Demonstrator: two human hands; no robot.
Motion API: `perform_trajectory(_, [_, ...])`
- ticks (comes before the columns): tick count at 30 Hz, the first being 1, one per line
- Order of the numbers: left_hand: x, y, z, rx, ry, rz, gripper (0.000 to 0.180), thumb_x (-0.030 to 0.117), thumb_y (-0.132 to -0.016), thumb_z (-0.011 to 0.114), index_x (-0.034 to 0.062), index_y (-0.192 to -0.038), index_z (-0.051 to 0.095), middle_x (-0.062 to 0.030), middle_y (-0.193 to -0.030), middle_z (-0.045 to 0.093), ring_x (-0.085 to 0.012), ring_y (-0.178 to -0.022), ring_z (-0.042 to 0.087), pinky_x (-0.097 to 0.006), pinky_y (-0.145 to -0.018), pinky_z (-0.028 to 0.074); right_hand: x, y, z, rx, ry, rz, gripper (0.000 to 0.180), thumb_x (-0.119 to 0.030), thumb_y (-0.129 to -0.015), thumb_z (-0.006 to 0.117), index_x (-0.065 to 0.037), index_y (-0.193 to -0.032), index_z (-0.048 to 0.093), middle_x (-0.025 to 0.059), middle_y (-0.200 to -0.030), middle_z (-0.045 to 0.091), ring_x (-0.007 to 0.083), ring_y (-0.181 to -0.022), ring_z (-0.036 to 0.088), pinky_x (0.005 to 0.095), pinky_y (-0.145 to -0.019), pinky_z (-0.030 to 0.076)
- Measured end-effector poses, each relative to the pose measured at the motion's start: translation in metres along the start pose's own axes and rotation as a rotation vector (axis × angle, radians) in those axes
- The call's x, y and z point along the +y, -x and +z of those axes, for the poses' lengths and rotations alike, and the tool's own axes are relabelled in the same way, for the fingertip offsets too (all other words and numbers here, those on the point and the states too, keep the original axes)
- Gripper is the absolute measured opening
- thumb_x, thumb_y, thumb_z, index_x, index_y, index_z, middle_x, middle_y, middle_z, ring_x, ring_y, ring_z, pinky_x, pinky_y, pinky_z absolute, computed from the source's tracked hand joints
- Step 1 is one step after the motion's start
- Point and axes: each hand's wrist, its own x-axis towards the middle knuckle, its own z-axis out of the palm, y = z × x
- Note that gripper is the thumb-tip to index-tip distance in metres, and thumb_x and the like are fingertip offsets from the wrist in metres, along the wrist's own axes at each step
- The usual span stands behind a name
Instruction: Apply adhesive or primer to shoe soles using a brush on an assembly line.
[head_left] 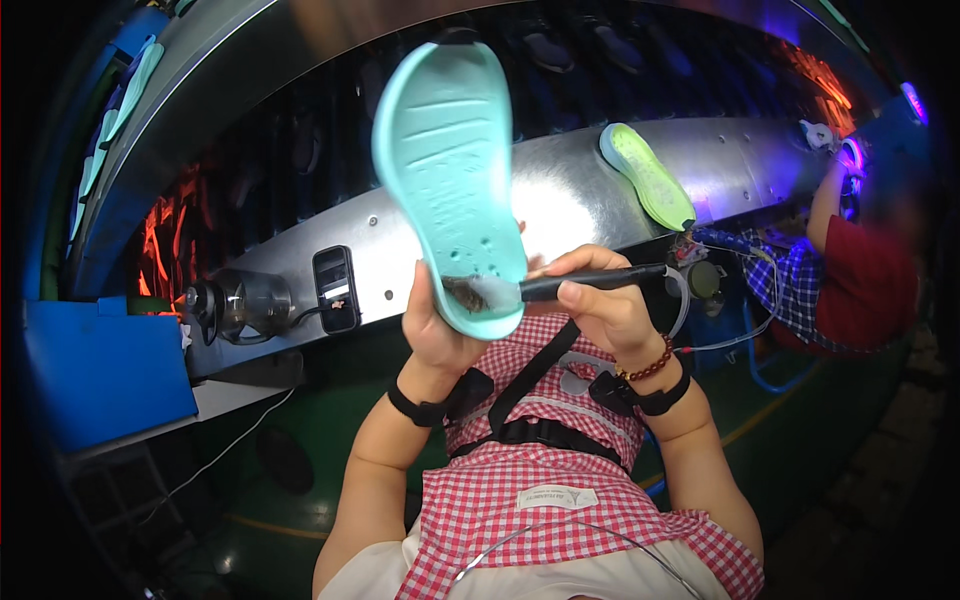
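1. The left hand (440, 325) is closed around the lower end of a mint-green moulded foam shoe sole (447, 170), held upright in front of the chest with its grooved bottom facing the camera.
2. The right hand (605, 305) is closed in a pen-like pinch on a black-handled brush (560, 287); its pale bristles touch the sole's lower end, just above the left hand's thumb.
3. The sole looks light and slightly springy, judging by how easily one hand carries it by a single end. Its smooth surface may be slippery where it is wet, so the dry edges near the heel seem the safest place to grip.
4. The brush is thin and stiff, best held near its middle, as it is now.
5. Behind the hands runs a curved shiny metal conveyor housing (570, 185), with a lime-green shoe sole (648, 175) leaning against it.
6. A co-worker's arm in a red sleeve (860, 270) works at the far right.
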Motion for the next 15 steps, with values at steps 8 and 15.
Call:
perform_trajectory(8, [0.022,-0.007,-0.025,-0.167,-0.353,-0.249,0.053,0.04,-0.091,0.03,-0.0008,-0.124,0.041,-0.0188,-0.111,0.055,-0.0264,-0.093,0.06,-0.037,-0.081,0.05,-0.035,0.008,0.007,-0.178,0.803,-0.075,0.021,0.003,-0.071,0.066,0.001,-0.091,0.065,0.0143,-0.092,0.065,0.0178,-0.076,0.064,0.0266,-0.066,0.051])
perform_trajectory(15, [0.043,-0.014,-0.02,-0.131,-0.412,-0.741,0.052,0.035,-0.086,0.049,-0.0041,-0.12,0.045,-0.018,-0.103,0.059,-0.0228,-0.092,0.062,-0.029,-0.071,0.053,-0.056,0.0,0.001,-0.725,0.953,-0.129,0.022,-0.001,-0.069,0.071,0.001,-0.09,0.066,0.0159,-0.092,0.065,0.0264,-0.092,0.063,0.0325,-0.081,0.05])
